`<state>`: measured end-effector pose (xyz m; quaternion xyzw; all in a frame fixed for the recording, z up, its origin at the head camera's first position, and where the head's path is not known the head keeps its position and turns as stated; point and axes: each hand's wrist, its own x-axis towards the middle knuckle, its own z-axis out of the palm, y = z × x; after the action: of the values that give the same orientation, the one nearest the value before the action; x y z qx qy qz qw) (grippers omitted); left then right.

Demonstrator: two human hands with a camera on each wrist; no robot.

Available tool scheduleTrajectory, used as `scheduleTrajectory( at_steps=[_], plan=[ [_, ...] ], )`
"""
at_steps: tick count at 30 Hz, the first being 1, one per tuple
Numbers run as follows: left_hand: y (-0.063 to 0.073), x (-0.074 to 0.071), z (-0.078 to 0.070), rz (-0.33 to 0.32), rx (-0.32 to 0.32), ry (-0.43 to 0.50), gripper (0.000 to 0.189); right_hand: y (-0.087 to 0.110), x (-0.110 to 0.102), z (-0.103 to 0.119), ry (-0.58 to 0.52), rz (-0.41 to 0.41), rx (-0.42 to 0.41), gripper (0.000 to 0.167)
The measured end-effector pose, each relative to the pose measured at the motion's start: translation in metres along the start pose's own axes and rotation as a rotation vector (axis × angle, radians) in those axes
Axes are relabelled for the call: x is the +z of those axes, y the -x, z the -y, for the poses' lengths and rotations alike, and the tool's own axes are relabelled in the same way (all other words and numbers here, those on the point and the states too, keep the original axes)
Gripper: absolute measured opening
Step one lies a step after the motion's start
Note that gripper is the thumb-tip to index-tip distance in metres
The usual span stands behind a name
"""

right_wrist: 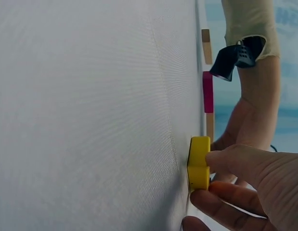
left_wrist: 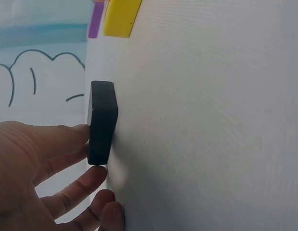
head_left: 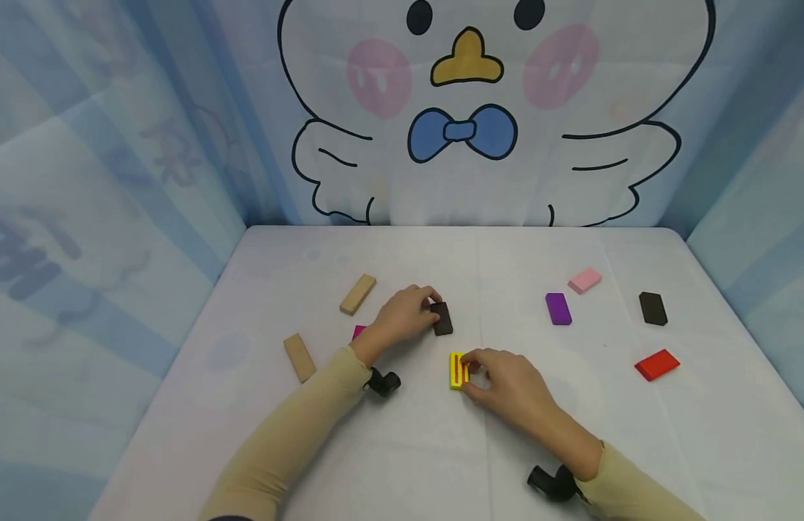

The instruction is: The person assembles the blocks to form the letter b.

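A dark, nearly black rectangular block lies left of the table's middle. My left hand holds it by its left side, thumb and index finger at it; the left wrist view shows the thumb against the dark block and the other fingers spread below. Nearer to me is a yellow block with red stripes on top, partly covered by fingers. My right hand pinches it from the right between thumb and fingers. In the right wrist view, the thumb presses the side of the yellow block.
Two wooden blocks lie at left, and a magenta block is mostly hidden behind the left wrist. At right are a purple block, a pink block, another dark block and a red block.
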<state>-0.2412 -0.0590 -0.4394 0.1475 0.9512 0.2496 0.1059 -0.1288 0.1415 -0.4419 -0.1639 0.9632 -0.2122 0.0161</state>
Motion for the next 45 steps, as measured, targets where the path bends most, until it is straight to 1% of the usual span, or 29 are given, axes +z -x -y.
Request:
scheduleTrajectory(
  at_steps=[6,14,21,25,31,37,41,45],
  plan=[
    [-0.003,0.003,0.000,-0.006,0.052,0.028,0.029,-0.004,0.003,0.000,-0.009,-0.003,-0.006,0.031],
    [-0.003,0.007,-0.001,0.020,0.069,0.063,0.031,-0.009,0.006,0.000,0.011,-0.030,-0.044,0.030],
    [-0.001,0.007,-0.002,0.031,0.120,0.077,0.032,-0.011,0.007,-0.002,0.029,-0.058,-0.070,0.028],
    [0.000,0.010,0.000,0.042,0.141,0.079,0.032,-0.012,0.009,-0.002,0.023,-0.058,-0.070,0.029],
    [0.001,0.012,0.001,0.052,0.160,0.079,0.032,-0.012,0.010,-0.001,0.007,-0.051,-0.060,0.029],
    [0.002,0.013,0.001,0.052,0.177,0.056,0.032,-0.011,0.010,-0.001,0.010,-0.063,-0.073,0.030],
    [0.003,0.013,0.001,0.049,0.182,0.050,0.032,-0.010,0.010,-0.001,0.013,-0.088,-0.090,0.030],
    [0.004,0.012,0.002,0.061,0.188,0.063,0.032,-0.010,0.011,-0.002,0.019,-0.122,-0.112,0.027]
  ],
)
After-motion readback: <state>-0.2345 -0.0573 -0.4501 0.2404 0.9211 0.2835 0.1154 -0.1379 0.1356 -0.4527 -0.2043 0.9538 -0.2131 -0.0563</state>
